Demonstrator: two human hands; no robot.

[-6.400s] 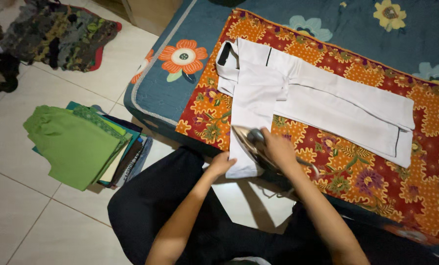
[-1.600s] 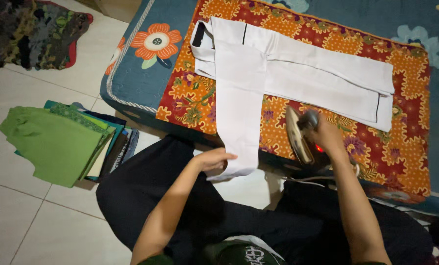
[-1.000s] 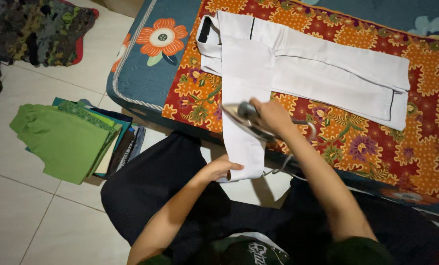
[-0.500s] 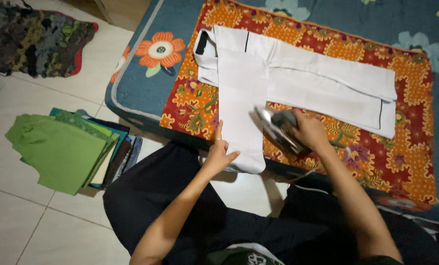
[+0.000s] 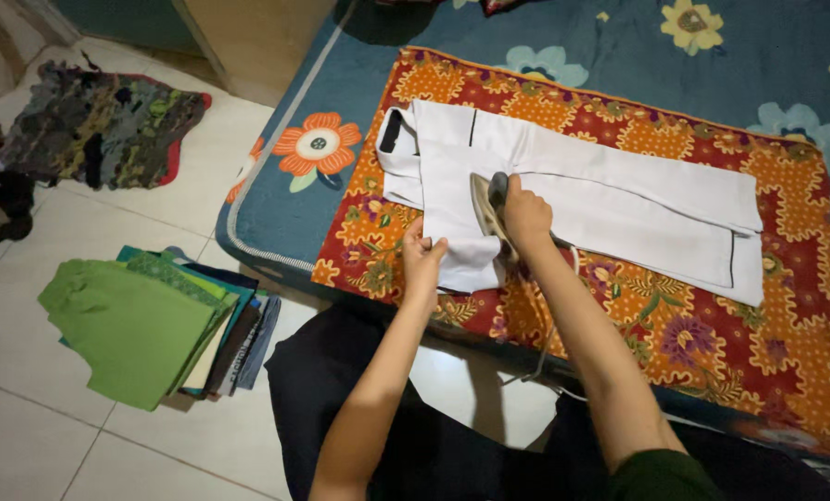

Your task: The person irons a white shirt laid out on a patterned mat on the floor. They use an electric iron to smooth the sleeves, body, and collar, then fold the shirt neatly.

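Green folded clothes (image 5: 141, 325) on floor, patterned cloth (image 5: 638, 306) under white garment (image 5: 582, 199)

You work under dim, warm indoor light; the frame is underexposed overall, with colours muted. The white garment (image 5: 563, 195) is the brightest surface and shows no blown-out glare, its seams staying legible. Your dark trousers (image 5: 415, 417) at the bottom edge fall into near-black with no readable detail. A soft shadow lies on the floor tiles (image 5: 53, 445) under the mattress edge (image 5: 248, 250). The top left corner darkens markedly. Focus holds across the centre; your forearms and hands look slightly soft. Mild wide-angle stretching shows towards the frame edges. Fine grain is visible in the shadowed areas.
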